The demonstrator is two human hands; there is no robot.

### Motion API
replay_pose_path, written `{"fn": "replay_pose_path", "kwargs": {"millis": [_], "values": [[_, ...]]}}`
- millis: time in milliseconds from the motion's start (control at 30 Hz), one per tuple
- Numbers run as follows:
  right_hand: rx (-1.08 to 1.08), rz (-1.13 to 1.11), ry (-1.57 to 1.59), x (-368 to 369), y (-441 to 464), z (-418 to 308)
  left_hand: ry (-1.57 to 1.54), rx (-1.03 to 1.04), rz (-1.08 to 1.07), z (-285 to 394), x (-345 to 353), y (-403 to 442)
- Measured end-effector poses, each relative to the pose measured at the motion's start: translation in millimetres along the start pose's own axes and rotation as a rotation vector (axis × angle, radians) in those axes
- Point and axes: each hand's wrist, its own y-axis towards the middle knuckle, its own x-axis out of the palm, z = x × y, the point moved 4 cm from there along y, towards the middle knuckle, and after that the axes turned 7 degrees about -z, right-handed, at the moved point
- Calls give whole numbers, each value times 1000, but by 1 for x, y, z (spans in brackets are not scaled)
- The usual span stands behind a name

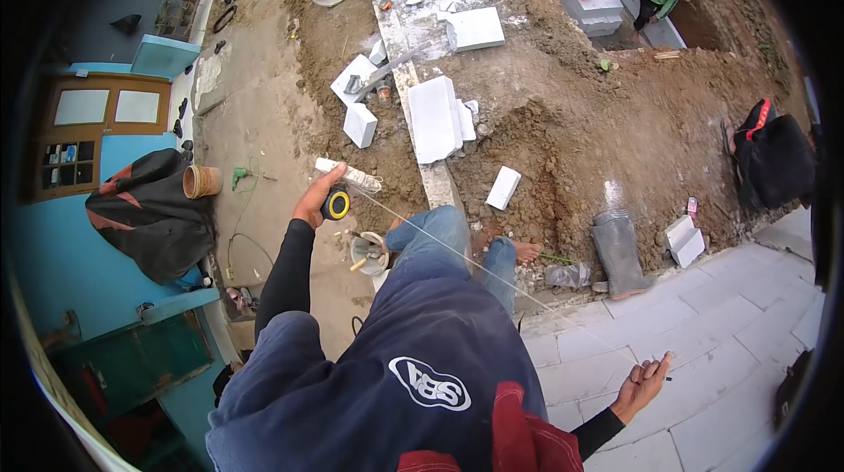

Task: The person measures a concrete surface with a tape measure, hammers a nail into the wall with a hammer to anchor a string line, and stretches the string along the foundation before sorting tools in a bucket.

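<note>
A navy shirt with a white logo (369, 384) fills the bottom centre. At centre-left, the left hand (313, 199) clasps a long white string-wound block (356, 177) beside a yellow-and-black tape measure (336, 203); lower right, the right hand (636, 393) pinches its thin pale string (536, 301). The string looks light, limp, prone to snagging; the block seems its best handle.

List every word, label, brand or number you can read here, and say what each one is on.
"SB", last letter unclear: in the white oval logo on the dark blue shirt.
Too small to read: the light marks on the red strip of the black item at the right, and any print on the small pink pack.
</note>
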Motion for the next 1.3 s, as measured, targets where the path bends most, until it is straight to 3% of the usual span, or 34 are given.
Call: {"fn": "replay_pose_path", "kwargs": {"millis": [100, 233, 367, 533, 700, 767, 1033, 1300], "values": [[-20, -5, -198, 21, -9, 9, -146, -102, 1, -1, -22, 9], [-21, 30, -337, 40, -24, 50, -330, -58, -39, 3, -81, 41], [-32, 130, -233, 71, -73, 113, -488, -127, -72, -2, -171, 72], [-46, 226, -261, 109, -169, 168, -461, -184, -252, -55, -331, 103], [-112, 237, -265, 125, -198, 159, -333, -235, -109, -102, -470, 74], [-151, 165, -364, 179, -208, 160, -295, -241, -16, -119, -506, 61], [-218, -56, -606, 332, -211, 148, -406, -324, 49, -127, -548, 3], [-21, -281, -661, 388, -193, 229, -539, -236, 190, -175, -528, -45]]}}
